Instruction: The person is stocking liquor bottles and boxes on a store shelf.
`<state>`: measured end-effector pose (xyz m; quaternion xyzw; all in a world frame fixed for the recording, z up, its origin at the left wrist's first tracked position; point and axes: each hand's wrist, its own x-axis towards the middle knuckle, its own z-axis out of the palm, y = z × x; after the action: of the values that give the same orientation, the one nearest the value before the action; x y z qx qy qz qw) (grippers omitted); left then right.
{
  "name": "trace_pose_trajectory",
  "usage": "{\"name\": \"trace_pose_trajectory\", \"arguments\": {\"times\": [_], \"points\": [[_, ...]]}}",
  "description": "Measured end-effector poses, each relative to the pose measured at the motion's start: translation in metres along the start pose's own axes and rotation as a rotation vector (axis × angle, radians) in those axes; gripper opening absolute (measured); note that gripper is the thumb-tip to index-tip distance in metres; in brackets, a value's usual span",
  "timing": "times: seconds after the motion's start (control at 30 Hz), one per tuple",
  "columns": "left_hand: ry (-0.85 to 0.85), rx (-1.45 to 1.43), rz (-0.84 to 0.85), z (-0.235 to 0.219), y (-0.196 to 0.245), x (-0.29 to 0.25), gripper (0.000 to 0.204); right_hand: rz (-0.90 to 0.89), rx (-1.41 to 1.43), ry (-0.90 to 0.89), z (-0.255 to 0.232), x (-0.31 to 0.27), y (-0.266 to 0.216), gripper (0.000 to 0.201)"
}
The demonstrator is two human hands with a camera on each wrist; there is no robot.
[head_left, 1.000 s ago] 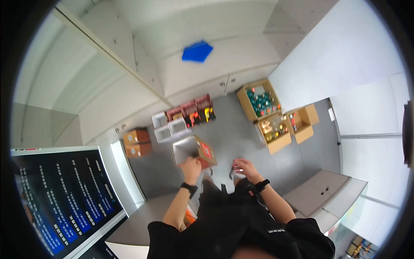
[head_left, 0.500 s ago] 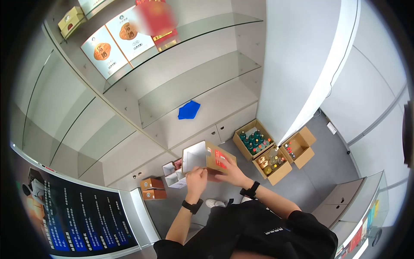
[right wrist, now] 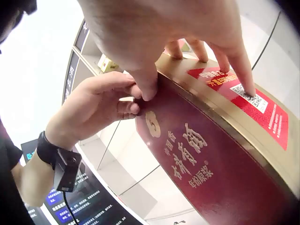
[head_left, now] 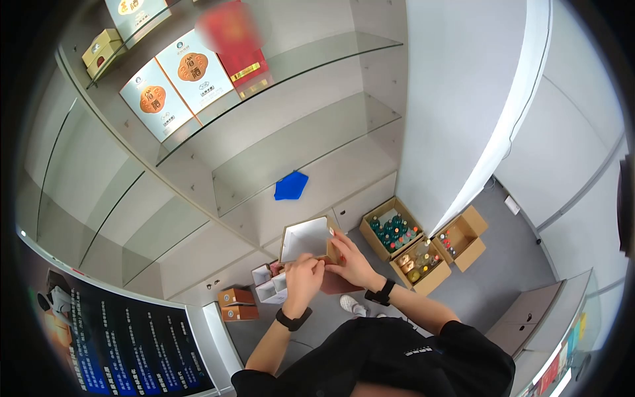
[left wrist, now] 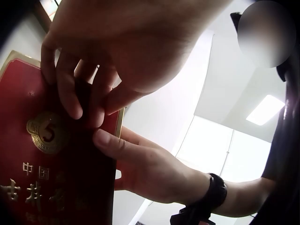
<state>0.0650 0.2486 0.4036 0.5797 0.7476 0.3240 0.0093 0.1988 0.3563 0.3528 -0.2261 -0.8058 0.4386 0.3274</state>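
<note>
A red and gold gift box (head_left: 307,237) is held in front of me, its mouth showing a white inside in the head view. My left hand (head_left: 304,281) pinches the edge of the red face at the mouth; curled fingers lie over this edge in the left wrist view. My right hand (head_left: 357,266) grips the neighbouring corner. In the right wrist view its thumb (right wrist: 147,86) presses the red face with a gold "5" emblem (right wrist: 153,123), while the fingers spread over the gold side, one on a QR code (right wrist: 249,99). Both hands nearly meet.
Right of the box, cardboard cartons (head_left: 374,246) with bottles stand on the floor. White-lined boxes (head_left: 270,288) and brown boxes (head_left: 238,312) are at lower left. A blue piece (head_left: 291,186) lies on the cabinet ledge beneath glass shelves (head_left: 311,132). A screen (head_left: 132,337) is at far left.
The box has come up from low near the floor, held by the left hand. My right hand, earlier apart from it, reached its side and now grips the corner. The head view has tilted up.
</note>
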Motion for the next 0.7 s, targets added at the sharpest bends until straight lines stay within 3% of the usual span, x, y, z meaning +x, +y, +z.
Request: {"name": "trace_pose_trajectory", "arguments": {"times": [0.07,0.17,0.27,0.37,0.5,0.7], "points": [[0.05,0.022,0.093,0.001,-0.004,0.016,0.012,0.047,0.058,-0.025,-0.012,0.012,-0.001,0.074],[0.108,-0.174,0.16,-0.011,-0.002,0.047,0.016,-0.064,-0.034,0.071,-0.032,0.043,0.009,0.073],[0.117,-0.448,0.015,-0.029,-0.008,0.074,0.029,0.033,0.186,0.076,-0.065,0.074,-0.002,0.072],[0.264,-0.121,0.327,-0.048,-0.041,0.109,0.037,0.079,0.222,0.117,-0.102,0.099,-0.03,0.073],[0.359,-0.34,0.143,-0.067,-0.066,0.146,0.037,0.018,0.291,0.234,-0.143,0.126,-0.056,0.073],[0.459,-0.265,0.21,-0.115,-0.098,0.193,0.034,-0.139,0.321,0.292,-0.219,0.173,-0.129,0.065]]}}
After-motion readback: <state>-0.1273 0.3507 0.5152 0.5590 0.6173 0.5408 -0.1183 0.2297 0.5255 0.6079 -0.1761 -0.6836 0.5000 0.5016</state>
